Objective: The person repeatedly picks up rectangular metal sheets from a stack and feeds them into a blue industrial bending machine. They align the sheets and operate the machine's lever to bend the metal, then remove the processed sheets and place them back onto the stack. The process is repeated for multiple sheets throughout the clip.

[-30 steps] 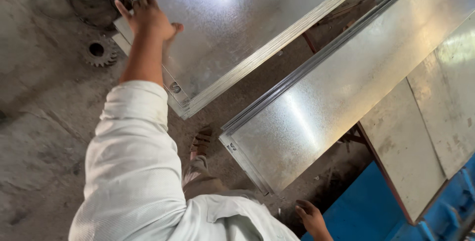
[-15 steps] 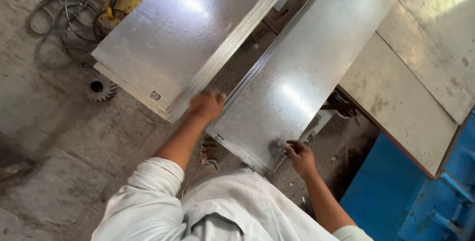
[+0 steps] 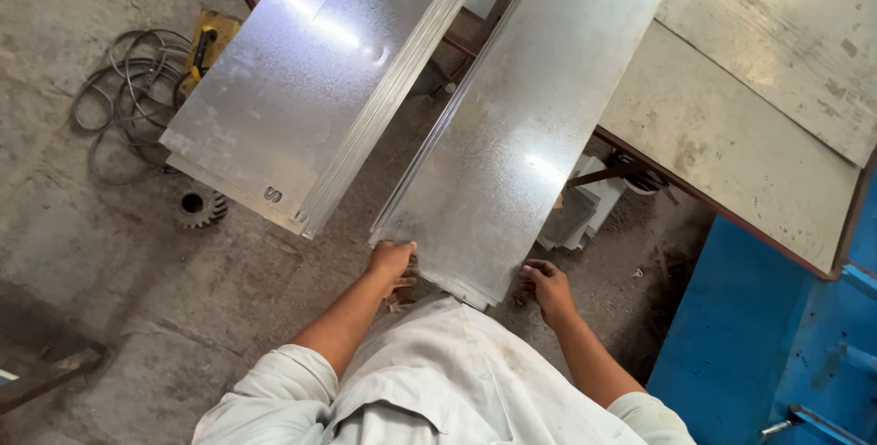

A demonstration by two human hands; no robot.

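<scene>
A: What lies on the far left?

B: A grey coiled cable [image 3: 123,98] and a small toothed metal gear [image 3: 196,207] on the concrete floor [image 3: 82,290]. Next comes a stack of shiny metal sheets [image 3: 301,89].

A: And the hands?

B: A second ago the left hand [image 3: 391,262] reached to that stack. Now it has moved over, fingers curled on the near left corner of the long shiny metal sheet [image 3: 530,125]. The right hand [image 3: 548,288] grips the right corner, so both hold one sheet. Beside it stands a grey worktop [image 3: 731,134].

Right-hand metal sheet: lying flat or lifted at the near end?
Cannot tell. Left hand and right hand grip the sheet at its near corners; any support underneath is hidden.
</scene>
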